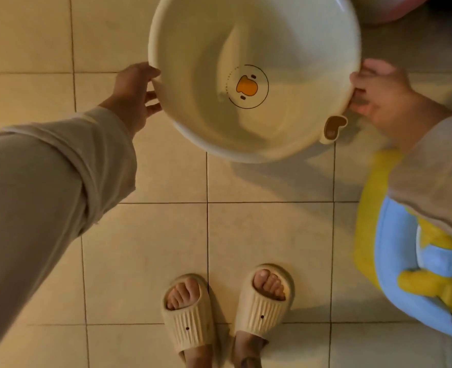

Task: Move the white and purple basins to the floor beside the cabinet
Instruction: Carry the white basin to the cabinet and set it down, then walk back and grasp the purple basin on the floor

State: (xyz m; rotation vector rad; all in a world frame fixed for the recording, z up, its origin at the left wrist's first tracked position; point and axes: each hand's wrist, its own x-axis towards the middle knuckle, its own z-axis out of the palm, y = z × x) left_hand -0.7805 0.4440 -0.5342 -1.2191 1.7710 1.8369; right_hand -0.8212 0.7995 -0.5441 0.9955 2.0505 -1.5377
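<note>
A round white basin [193, 38] with a duck face printed on its bottom and a brown tab on its rim is held above the tiled floor. My left hand [136, 94] grips its left rim, thumb over the edge. On the opposite rim my right hand [376, 94] holds on, slightly blurred. The basin looks empty. No purple basin is clearly in view.
A yellow and blue plastic baby seat [395, 261] stands on the floor at the right. A pink-red rimmed object [387, 9] shows at the top right corner. My feet in beige slippers [227, 312] stand on the cream floor tiles [145, 235] below the basin.
</note>
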